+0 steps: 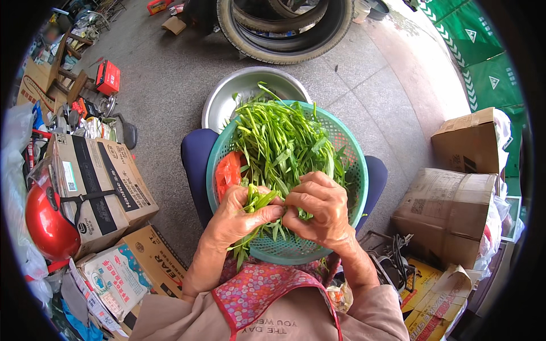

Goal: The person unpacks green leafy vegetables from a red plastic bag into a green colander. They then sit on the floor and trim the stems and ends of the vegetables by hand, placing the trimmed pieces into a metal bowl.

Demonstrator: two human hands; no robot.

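My left hand [243,213] is closed around a small bunch of leafy green stems [258,200], likely water spinach. Beside it, the bent fingers of my right hand [320,209] pinch together at the bunch's right side; what lies between those fingertips is hidden. Both hands are above a green plastic colander basket [360,183] resting on my lap. A large heap of the same long-stemmed greens [286,136] fills much of the basket. At the basket's left inner side sits a red plastic bag [228,170]. Just beyond, a metal basin [217,100] stands on the floor, partly covered by the basket.
Rubber tires [286,53] lie on the floor ahead. To the left are cardboard boxes [102,179], a red helmet [51,221] and a red box [108,77]. More cardboard boxes [448,213] stand at the right, near a green printed barrier [490,76].
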